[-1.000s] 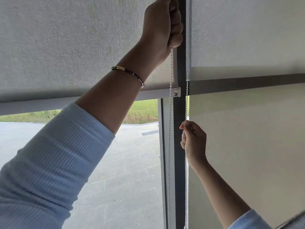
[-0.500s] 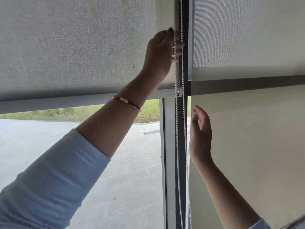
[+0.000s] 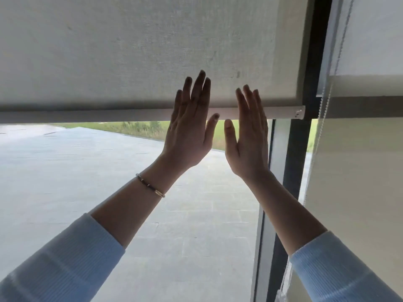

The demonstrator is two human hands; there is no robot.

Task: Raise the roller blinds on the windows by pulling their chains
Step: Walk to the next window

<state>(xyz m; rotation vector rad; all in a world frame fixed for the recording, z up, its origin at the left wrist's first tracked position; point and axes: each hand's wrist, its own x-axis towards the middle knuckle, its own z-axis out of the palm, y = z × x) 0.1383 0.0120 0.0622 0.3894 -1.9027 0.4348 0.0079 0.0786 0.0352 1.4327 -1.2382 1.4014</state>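
Both hands were up in front of the left blind point(image 3: 141, 51), and neither had hold of anything: the left hand point(image 3: 189, 129) and right hand point(image 3: 248, 138) were flat and fully open, fingers straight and pointing up, palms turned toward each other with a small gap between. My guess is they were let go on purpose, since this blind was already partly raised, with its bottom bar point(image 3: 87, 115) sitting across the upper half of the window and paving and grass showing under it. That bar ran pretty much level, left to right, ending just beside the dark frame point(image 3: 305, 149). The chain point(image 3: 322, 118) hung well off to the right of both hands, running top to bottom along the frame, untouched. The right blind point(image 3: 359, 171) looked fully down, so that one probably came next.
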